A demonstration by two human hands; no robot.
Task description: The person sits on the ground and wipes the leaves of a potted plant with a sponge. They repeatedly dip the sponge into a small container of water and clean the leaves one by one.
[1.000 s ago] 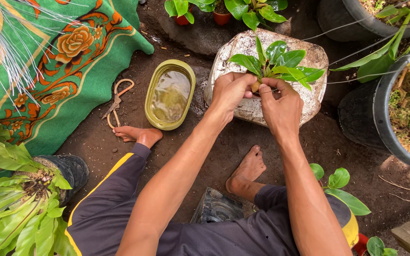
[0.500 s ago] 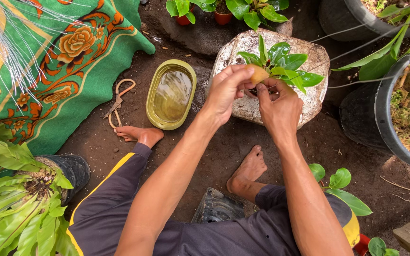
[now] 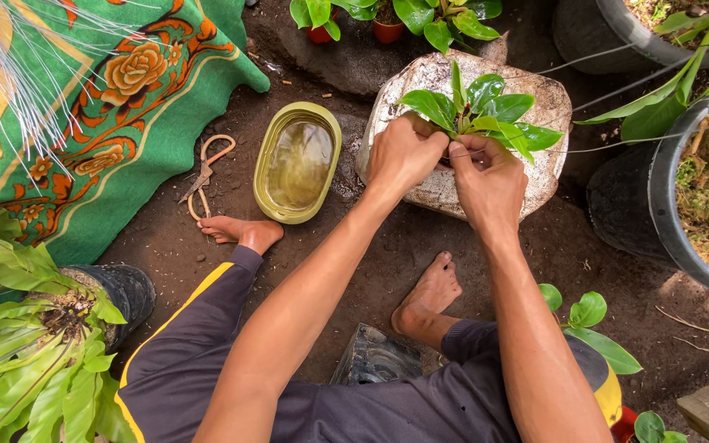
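A small green-leaved plant [image 3: 486, 111] stands on a pale, rough stone-like block [image 3: 547, 156] on the dirt ground. My left hand [image 3: 404, 152] is closed around the base of the plant from the left. My right hand [image 3: 490, 180] pinches the stem base from the right, fingers touching the left hand. What lies between the fingers is hidden. A thin wire or string runs from the plant toward the right.
An olive oval tub of water [image 3: 297, 164] and a pair of scissors [image 3: 203, 176] lie left of the block. A green patterned cloth [image 3: 100, 98] covers the upper left. Black pots [image 3: 666, 197] stand at right, a fern pot [image 3: 116, 291] at lower left. My bare feet rest below.
Both hands have shifted slightly lower at the plant's base. A yellowish piece seen near my left fingers half a second ago is no longer visible.
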